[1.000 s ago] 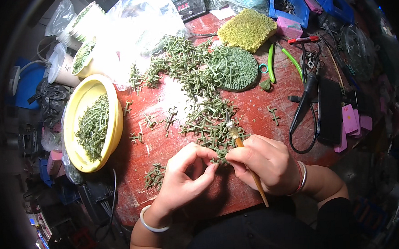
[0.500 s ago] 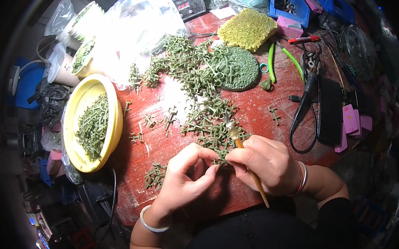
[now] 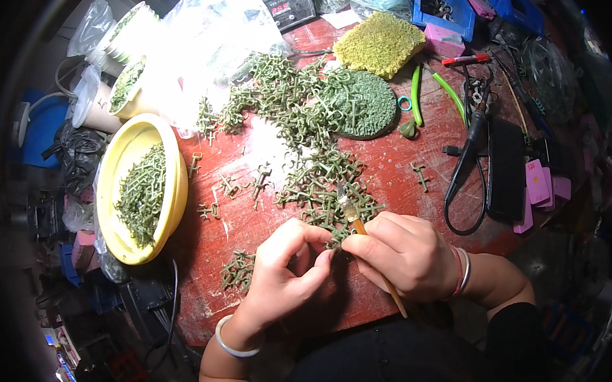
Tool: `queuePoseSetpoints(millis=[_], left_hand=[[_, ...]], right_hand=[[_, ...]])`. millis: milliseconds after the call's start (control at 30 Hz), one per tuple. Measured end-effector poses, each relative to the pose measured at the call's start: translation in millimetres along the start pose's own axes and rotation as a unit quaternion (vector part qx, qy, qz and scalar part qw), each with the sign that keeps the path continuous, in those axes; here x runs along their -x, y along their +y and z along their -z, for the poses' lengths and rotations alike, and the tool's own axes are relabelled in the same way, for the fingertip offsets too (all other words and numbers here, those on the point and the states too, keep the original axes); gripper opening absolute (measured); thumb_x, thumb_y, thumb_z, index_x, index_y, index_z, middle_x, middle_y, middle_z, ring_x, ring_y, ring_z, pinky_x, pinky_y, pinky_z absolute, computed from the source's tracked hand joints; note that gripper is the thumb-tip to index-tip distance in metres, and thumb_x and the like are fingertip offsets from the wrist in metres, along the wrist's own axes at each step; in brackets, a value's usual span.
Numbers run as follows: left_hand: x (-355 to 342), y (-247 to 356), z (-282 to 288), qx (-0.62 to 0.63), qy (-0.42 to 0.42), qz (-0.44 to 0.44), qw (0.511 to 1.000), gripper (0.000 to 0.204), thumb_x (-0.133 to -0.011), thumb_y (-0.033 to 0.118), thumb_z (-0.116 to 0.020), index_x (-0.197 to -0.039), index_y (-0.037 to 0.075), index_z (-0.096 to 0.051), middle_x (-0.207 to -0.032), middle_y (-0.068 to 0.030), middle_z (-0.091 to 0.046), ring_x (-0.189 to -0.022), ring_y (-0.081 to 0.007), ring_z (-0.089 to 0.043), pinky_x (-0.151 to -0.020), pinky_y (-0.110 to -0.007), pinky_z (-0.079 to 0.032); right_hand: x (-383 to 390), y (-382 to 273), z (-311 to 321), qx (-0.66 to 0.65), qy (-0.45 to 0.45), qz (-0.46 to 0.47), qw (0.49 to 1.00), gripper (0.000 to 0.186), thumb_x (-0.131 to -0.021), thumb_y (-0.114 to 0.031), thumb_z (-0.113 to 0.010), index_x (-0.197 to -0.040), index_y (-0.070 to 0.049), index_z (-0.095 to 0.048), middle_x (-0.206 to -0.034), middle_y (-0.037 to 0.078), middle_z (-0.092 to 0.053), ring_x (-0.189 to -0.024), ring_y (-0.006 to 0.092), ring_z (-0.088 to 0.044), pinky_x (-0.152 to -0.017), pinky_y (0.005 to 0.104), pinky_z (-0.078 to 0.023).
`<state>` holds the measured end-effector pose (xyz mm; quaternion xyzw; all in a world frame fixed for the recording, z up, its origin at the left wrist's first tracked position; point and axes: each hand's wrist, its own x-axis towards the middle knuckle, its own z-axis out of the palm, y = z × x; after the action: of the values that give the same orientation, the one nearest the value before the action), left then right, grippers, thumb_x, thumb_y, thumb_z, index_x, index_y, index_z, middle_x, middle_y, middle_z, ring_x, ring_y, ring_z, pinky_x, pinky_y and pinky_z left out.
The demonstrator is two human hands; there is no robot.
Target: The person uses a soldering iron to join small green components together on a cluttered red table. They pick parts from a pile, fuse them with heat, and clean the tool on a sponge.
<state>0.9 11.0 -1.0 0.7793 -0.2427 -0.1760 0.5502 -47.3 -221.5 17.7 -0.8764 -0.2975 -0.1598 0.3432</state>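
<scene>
My left hand (image 3: 289, 260) is closed in a pinch, thumb and forefinger at a small green branched piece (image 3: 338, 238), mostly hidden by the fingers. My right hand (image 3: 403, 255) meets it from the right, its fingertips touching or nearly touching the same piece. Held in the right hand is a wooden-handled tool (image 3: 392, 298), its narrow metal tip pointing away from me over the pile. That pile of green branched pieces (image 3: 312, 180) runs from just beyond my hands to the back of the red table (image 3: 396, 186). A smaller heap (image 3: 238, 269) lies beside my left wrist.
At left stands a yellow bowl (image 3: 176, 198) of green pieces, near white tubs (image 3: 150, 95). Farther back are a round green textured pad (image 3: 367, 108), a yellow block (image 3: 380, 45) and blue bins (image 3: 445, 7). Green-handled pliers (image 3: 417, 99), a black phone-like slab (image 3: 507, 173) and pink pads (image 3: 537, 182) lie right.
The tool in my right hand has swung slightly left, its tip now farther left over the pile. My right fingertips have shifted a little left; my left hand has barely moved.
</scene>
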Motion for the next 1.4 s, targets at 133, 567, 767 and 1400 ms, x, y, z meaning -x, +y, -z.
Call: queuePoseSetpoints(millis=[133, 567, 767, 1400], left_hand=[[-1.5, 2.7, 0.2, -0.022, 0.004, -0.014, 1.0, 0.023, -0.087, -0.001, -0.077, -0.108, 0.002, -0.071, -0.08, -0.0013, -0.058, -0.056, -0.0077, -0.045, -0.054, -0.026, -0.039], [-1.9, 3.5, -0.9, -0.044, 0.005, -0.028, 0.999, 0.024, -0.086, -0.002, -0.077, -0.108, 0.003, -0.07, -0.082, -0.0021, -0.059, -0.055, -0.0083, -0.045, -0.054, -0.026, -0.039], [-2.1, 3.5, -0.3, -0.049, -0.001, -0.026, 0.998, 0.024, -0.086, -0.002, -0.077, -0.108, 0.002, -0.07, -0.082, -0.0023, -0.059, -0.055, -0.0083, -0.046, -0.054, -0.026, -0.039], [-1.8, 4.9, 1.2, -0.059, -0.015, -0.03, 0.998, 0.026, -0.085, 0.0, -0.078, -0.109, 0.002, -0.069, -0.084, -0.0037, -0.059, -0.057, -0.01, -0.048, -0.055, -0.026, -0.041]], right_hand=[[0.4, 0.6, 0.0, 0.012, -0.011, 0.006, 1.0, 0.035, -0.078, -0.003, -0.077, -0.111, 0.002, -0.067, -0.083, 0.011, -0.057, -0.07, 0.0284, -0.062, -0.061, 0.0384, -0.053], [0.5, 0.8, 1.1, 0.014, -0.022, 0.011, 1.0, 0.031, -0.081, -0.006, -0.077, -0.11, 0.001, -0.069, -0.085, 0.011, -0.058, -0.07, 0.0269, -0.062, -0.06, 0.0377, -0.053], [0.6, 1.7, -1.3, 0.042, -0.02, 0.033, 0.998, 0.03, -0.086, -0.013, -0.064, -0.111, 0.003, -0.067, -0.085, 0.007, -0.056, -0.076, 0.0212, -0.063, -0.062, 0.0323, -0.052], [-0.3, 1.1, -0.3, 0.037, -0.018, 0.029, 0.999, 0.027, -0.085, -0.013, -0.065, -0.108, 0.002, -0.067, -0.085, 0.007, -0.055, -0.075, 0.0211, -0.062, -0.061, 0.0321, -0.051]])
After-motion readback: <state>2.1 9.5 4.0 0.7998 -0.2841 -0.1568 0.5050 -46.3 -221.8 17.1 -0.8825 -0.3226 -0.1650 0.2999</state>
